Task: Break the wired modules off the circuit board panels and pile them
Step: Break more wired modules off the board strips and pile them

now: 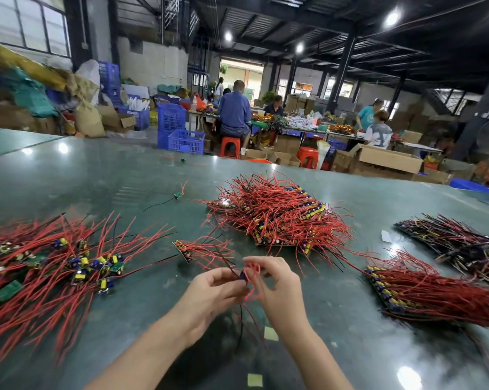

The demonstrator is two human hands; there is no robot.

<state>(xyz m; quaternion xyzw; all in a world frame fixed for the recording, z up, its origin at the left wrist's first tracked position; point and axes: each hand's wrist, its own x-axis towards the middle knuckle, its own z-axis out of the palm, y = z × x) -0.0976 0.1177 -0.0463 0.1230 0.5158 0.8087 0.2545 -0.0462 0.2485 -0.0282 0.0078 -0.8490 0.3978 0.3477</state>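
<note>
Roughly midway, by the look of it. Both hands meet over a green table [125,175]: the left hand [212,291] and right hand [277,288] pinch one small wired module [244,275] between them. Left of the hands lies a pile of separated modules [54,266]. Beyond and right of the hands, stacks of unbroken panels [277,218] wait.

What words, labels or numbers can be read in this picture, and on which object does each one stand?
No text can be read.
The green modules in the left pile: any markings are blurred.
The cardboard boxes behind the table: no legible print.
The small yellow squares on the table look blank.
</note>
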